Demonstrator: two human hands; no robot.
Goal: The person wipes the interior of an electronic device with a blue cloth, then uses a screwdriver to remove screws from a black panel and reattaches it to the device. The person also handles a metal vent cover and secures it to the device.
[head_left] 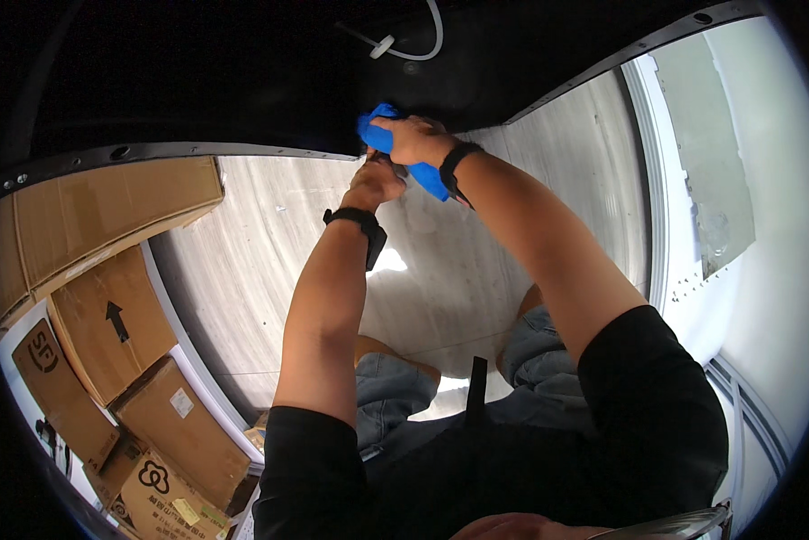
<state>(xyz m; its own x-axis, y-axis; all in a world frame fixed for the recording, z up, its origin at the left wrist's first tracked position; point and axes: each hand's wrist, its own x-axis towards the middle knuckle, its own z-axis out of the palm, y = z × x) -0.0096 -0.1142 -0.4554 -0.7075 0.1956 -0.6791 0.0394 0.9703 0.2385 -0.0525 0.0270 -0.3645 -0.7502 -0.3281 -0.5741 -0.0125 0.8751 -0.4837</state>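
Note:
Both my arms reach forward to the lower edge of a large black metal cabinet-like body (242,108). My right hand (418,139) is closed on a bright blue cloth (430,180), which is bunched at the black edge and hangs down below the palm. Just below and to the left of it, my left hand (377,183) has its fingers curled in at the same edge. Something dark shows beside those fingers, too small to name. A white tube (440,31) with a white round fitting (382,47) lies against the black surface above my hands.
Brown cardboard boxes (107,306) are stacked on the left. Under my hands is a pale wood-grain floor (269,243). On the right runs a white wall (764,135) with a greyish panel (706,153) and a white frame along its foot. Screw holes dot the black body's rim (206,148).

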